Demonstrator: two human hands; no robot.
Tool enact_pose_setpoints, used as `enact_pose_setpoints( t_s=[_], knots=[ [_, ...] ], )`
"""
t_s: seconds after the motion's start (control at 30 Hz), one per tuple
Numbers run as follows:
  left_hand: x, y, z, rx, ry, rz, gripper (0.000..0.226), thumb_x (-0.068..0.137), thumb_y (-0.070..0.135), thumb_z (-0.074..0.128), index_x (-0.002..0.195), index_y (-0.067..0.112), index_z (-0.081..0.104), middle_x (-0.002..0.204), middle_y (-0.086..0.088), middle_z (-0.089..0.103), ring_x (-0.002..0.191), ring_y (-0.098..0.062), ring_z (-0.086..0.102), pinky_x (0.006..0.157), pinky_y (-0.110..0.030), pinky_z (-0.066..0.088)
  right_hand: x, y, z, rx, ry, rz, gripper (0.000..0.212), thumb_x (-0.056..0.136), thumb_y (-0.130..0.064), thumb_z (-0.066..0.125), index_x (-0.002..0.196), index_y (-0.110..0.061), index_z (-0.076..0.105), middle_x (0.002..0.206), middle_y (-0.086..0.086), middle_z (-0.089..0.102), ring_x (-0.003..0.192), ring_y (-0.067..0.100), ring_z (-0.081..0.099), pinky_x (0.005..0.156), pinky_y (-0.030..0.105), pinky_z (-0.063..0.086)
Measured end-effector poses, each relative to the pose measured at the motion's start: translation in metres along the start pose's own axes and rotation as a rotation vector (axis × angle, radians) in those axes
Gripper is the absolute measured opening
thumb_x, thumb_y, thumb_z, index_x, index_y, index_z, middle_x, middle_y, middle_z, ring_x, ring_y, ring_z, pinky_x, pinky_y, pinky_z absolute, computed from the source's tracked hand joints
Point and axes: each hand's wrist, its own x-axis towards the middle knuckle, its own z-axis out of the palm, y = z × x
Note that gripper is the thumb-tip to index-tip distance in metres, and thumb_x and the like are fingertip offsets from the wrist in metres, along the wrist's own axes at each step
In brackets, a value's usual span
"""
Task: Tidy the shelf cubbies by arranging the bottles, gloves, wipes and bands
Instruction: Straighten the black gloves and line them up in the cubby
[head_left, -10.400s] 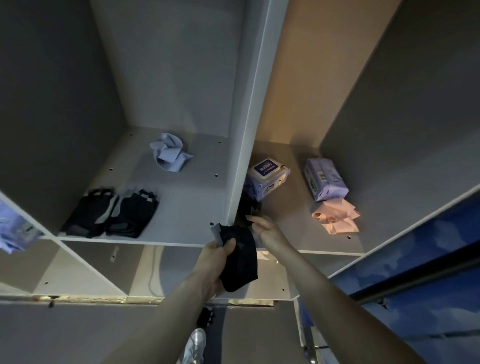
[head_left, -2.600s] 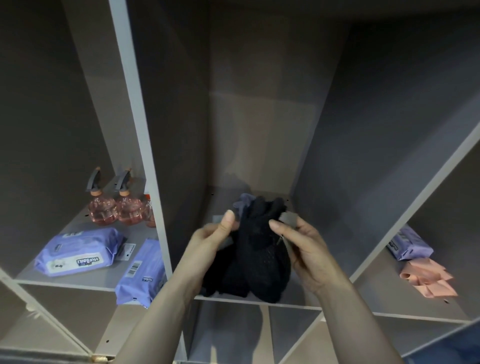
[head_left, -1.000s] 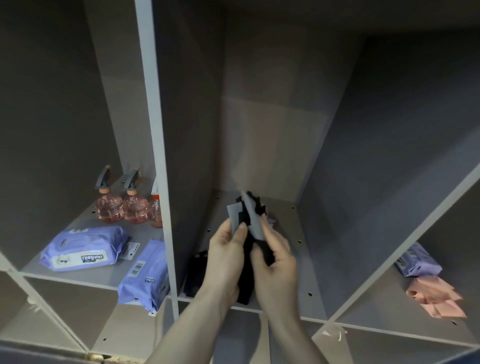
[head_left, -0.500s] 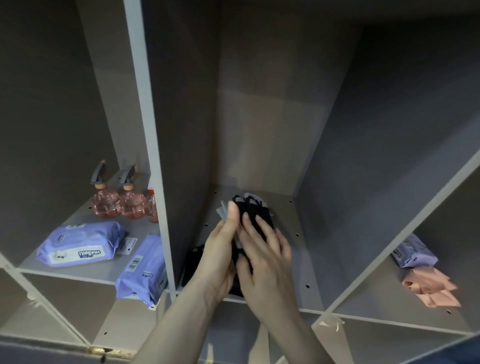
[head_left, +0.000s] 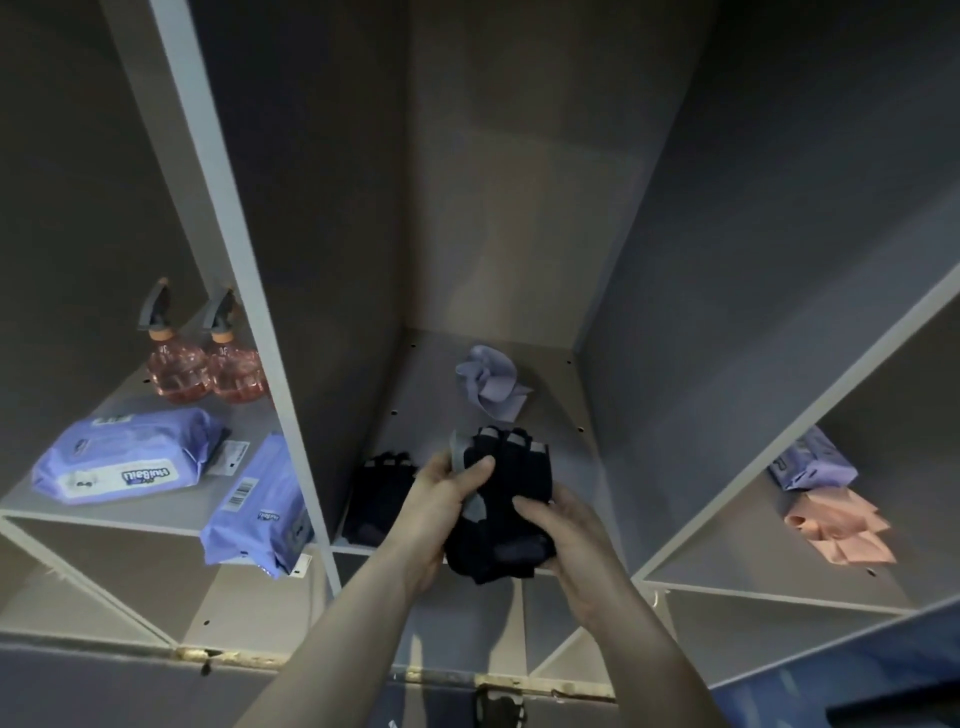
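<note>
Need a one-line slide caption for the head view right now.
Both hands, left and right, hold black gloves over the middle cubby, another black glove lying beside them.

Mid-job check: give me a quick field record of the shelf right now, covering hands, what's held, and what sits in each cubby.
left hand: grips the held black gloves from the left
right hand: grips the same gloves from the right
held black gloves: stacked, at the middle cubby's front edge
middle cubby: another black glove at left front; lilac band at back
left cubby: two pink spray bottles at back; two wipes packs in front
right cubby: wipes pack; pink band in front of it
</note>
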Motion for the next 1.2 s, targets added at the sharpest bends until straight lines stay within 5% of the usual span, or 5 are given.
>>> enact_pose_setpoints(
  t_s=[0.17,0.53,0.83,1.07,1.2],
  knots=[
    [0.011,-0.021,-0.003,0.305,-0.02,0.031,0.083,0.086,0.008,0.066,0.151,0.018,0.015,0.129,-0.003,0.05,0.108,-0.014,0.057,0.084,-0.027,0.049,0.026,0.027,-0.016,0.128,0.244,-0.013,0.012,0.093,-0.006,0.056,0.103,-0.009,0.061,0.105,0.012,0.07,0.097,0.027,0.066,0.08,0.037,0.052],
    [0.066,-0.051,-0.068,0.716,0.065,0.052,0.058,0.09,0.009,0.06,0.142,0.022,0.04,0.117,0.003,0.055,0.114,-0.012,0.053,0.1,-0.028,0.038,0.111,0.073,-0.056,0.029,0.157,0.154,0.025,0.094,-0.011,0.058,0.118,-0.014,0.057,0.121,0.01,0.064,0.107,0.023,0.062,0.098,0.042,0.048],
    [0.086,-0.096,-0.09,1.82,-0.26,0.059,0.057,0.098,0.046,0.034,0.15,0.04,0.01,0.16,0.011,-0.009,0.147,-0.015,-0.012,0.116,-0.056,-0.004,0.115,0.131,-0.068,-1.404,-0.156,-0.412,0.059,0.094,-0.062,0.019,0.148,-0.038,0.024,0.159,-0.005,0.009,0.147,0.02,0.008,0.112,0.043,0.016],
    [0.083,-0.108,-0.083,1.892,-0.199,0.009,0.059,0.096,0.051,0.033,0.15,0.038,0.012,0.161,0.01,-0.005,0.148,-0.02,-0.008,0.115,-0.06,0.006,0.112,0.139,-0.068,-1.56,-0.253,-0.054,0.067,0.095,-0.058,0.003,0.136,-0.033,0.05,0.141,0.002,0.052,0.124,0.025,0.056,0.088,0.045,0.052],
    [0.079,-0.106,-0.086,1.848,-0.22,-0.024,0.058,0.096,0.051,0.036,0.149,0.039,0.017,0.16,0.01,-0.003,0.148,-0.019,-0.009,0.116,-0.059,0.004,0.114,0.134,-0.074,-1.595,-0.316,-0.204,0.094,0.072,-0.08,-0.013,0.15,-0.036,0.016,0.161,0.003,0.008,0.148,0.026,0.009,0.117,0.045,0.016]
  ],
)
